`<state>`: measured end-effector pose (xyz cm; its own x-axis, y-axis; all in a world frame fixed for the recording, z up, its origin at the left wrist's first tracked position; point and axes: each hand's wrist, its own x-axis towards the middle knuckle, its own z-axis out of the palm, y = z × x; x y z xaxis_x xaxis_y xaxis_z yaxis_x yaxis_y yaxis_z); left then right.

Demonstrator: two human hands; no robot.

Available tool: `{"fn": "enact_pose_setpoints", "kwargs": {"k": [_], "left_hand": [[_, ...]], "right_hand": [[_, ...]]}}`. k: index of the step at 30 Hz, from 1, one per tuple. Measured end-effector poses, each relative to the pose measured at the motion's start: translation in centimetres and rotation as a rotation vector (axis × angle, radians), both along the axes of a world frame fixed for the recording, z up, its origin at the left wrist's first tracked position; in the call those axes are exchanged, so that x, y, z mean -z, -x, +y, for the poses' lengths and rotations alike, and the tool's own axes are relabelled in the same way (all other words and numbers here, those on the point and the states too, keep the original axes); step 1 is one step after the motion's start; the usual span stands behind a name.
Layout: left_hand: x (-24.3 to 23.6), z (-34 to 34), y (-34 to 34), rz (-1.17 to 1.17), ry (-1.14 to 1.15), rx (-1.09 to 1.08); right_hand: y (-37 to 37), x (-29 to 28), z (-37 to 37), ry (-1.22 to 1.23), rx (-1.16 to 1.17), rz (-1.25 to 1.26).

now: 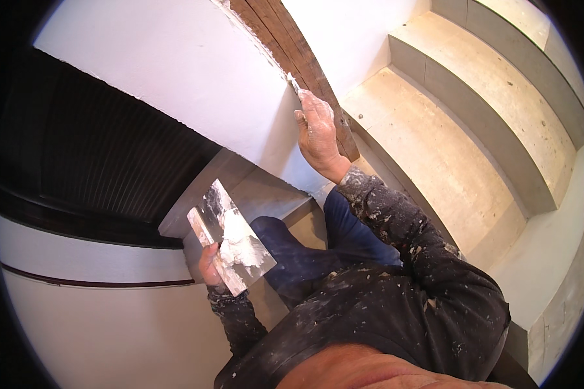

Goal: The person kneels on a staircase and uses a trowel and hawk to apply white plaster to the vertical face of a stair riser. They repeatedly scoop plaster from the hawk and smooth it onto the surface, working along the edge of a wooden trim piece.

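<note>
In the head view, the left hand (210,264) is holding a flat metal trowel (261,257), its fingers wrapping round the grip, and a big blob of white paste (235,240) is sitting on the blade. The right hand (319,133) is reaching up, its fingers closing on a small knife (293,83) that is mostly hiding in the grip. The knife's tip is pointing at the seam where the white wall (175,78) is meeting the brown wooden beam (298,45); I cannot tell if it is pressing there. The job is looking about partway done: a bumpy white line (256,42) is running along the upper seam, and the wide wall is looking mostly smooth. That line is looking rough, so some smoothing is probably waiting, and lots of paste is showing on the trowel. The right hand and the spotty dark sleeve (396,207) are hiding part of the lower beam, so I cannot see all of it. Curved stairs (428,155) are climbing on the right, a dark opening (97,149) is showing on the left, and blue trouser legs (285,249) are taking up room below.
</note>
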<state>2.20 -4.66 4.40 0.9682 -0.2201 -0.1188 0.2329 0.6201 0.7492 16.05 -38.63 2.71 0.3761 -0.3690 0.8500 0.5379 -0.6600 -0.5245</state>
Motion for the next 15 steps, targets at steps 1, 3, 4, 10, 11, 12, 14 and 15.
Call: {"fn": "enact_pose_setpoints", "kwargs": {"k": [1, 3, 4, 10, 11, 12, 14, 15], "left_hand": [[0.1, 0.1, 0.0, 0.003, 0.004, -0.022], [0.1, 0.2, 0.1, 0.005, 0.002, -0.031], [0.0, 0.2, 0.2, -0.008, -0.013, -0.039], [-0.7, -0.3, 0.3, -0.028, -0.047, -0.001], [-0.8, -0.5, 0.3, -0.019, -0.034, 0.011], [-1.0, -0.5, 0.3, -0.016, -0.027, 0.022], [-1.1, -0.7, 0.4, -0.013, -0.032, 0.007], [-1.1, -0.8, 0.5, -0.015, -0.042, -0.015]], "right_hand": [[-0.1, 0.0, 0.0, -0.015, 0.017, 0.02], [-0.3, -0.1, 0.4, -0.008, 0.044, 0.031], [-0.5, -0.2, 0.6, -0.002, 0.058, 0.027], [-0.8, -1.4, 0.6, 0.004, -0.009, 0.049], [-0.5, -1.7, -0.4, 0.004, -0.058, 0.059], [0.0, -2.0, -1.5, 0.004, -0.108, 0.07], [2.1, -2.3, -4.9, -0.041, -0.418, 0.258], [3.2, -2.5, -6.5, -0.112, -0.544, 0.405]]}}
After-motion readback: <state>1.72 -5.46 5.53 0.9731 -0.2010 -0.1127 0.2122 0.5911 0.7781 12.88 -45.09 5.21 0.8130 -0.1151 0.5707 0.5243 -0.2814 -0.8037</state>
